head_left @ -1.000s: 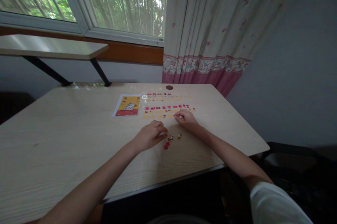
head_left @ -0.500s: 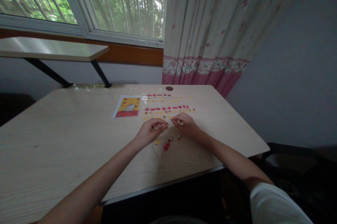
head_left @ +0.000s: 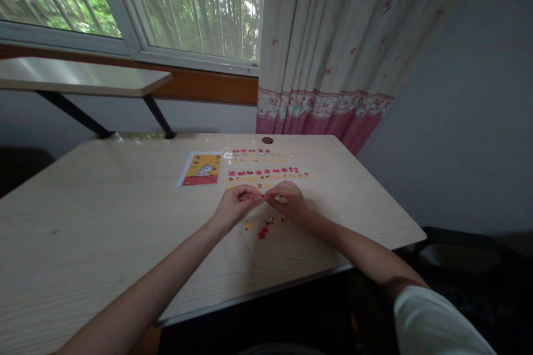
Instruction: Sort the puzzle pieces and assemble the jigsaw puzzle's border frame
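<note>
At the middle of a pale wood-grain table [head_left: 104, 221], a person's two bare hands meet, fingertip to fingertip, just above the surface. The left hand [head_left: 235, 209] comes in from the lower left on a long bare forearm, with its thumb and fingers pinched shut; whether anything sits between them is too small to tell. The right hand [head_left: 290, 203] comes in from the lower right and is closed on a small pale jigsaw piece [head_left: 281, 199], which peeks out beneath its fingers. A white short sleeve [head_left: 433, 324] covers that arm's shoulder at the bottom right corner.

Just in front of the hands, nearer the person, a few loose jigsaw pieces lie flat on the table: a yellow piece [head_left: 249, 226], a red piece [head_left: 262, 231] and two small mixed-colour pieces [head_left: 275, 219]. Just beyond the hands, neat rows of red and yellow jigsaw pieces [head_left: 266, 175] stretch across the table, with another row further back. To the left of those rows lies a rectangular picture card in yellow and red [head_left: 202, 169].

Behind the table hangs a cream curtain with a pink patterned hem [head_left: 328, 66], beside a white-framed window showing green trees [head_left: 175, 5].
</note>
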A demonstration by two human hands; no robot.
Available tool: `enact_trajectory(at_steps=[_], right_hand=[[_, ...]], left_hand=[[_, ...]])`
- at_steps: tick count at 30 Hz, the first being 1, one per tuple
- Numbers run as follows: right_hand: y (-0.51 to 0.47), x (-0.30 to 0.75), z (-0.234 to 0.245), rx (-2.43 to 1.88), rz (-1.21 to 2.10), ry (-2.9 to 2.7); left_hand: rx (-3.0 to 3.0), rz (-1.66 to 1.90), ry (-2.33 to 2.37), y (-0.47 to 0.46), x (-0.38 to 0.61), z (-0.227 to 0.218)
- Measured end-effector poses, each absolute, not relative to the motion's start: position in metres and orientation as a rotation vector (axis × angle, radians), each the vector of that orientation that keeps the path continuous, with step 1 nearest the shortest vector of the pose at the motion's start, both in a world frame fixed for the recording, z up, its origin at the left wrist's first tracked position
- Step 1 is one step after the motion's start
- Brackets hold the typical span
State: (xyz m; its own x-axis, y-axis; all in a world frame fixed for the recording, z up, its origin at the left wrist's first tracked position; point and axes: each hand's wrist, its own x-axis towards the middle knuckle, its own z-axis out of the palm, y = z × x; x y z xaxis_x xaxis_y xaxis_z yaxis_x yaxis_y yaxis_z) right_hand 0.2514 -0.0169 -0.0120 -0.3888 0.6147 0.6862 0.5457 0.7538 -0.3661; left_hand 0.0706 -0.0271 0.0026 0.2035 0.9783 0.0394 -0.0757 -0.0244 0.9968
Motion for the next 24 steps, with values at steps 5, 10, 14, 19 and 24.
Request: enact_trajectory(at_steps=[5,10,14,19,24], right_hand=[[-0.018,0.254,-0.010,-0.867,0.087,-2.076],[-0.019,0.256,-0.008,-0.849,-0.021,-2.147],[-0.018,0.255,-0.008,-0.837,-0.113,-2.158],[-0.012,0.265,0.002,-0.794,-0.235,-2.137],[0.000,0.285,0.018,-0.863,-0.344,-1.978]], left_hand=[[1.191,1.111,0.928,-0.025,0.070,-0.001],[1.171,1.117,0.943,-0.024,0.068,-0.001],[1.230,1.117,0.963,-0.024,0.069,-0.001],[1.386,1.053,0.978,-0.020,0.063,-0.003],[1.884,0.677,0.977,-0.019,0.040,0.004]])
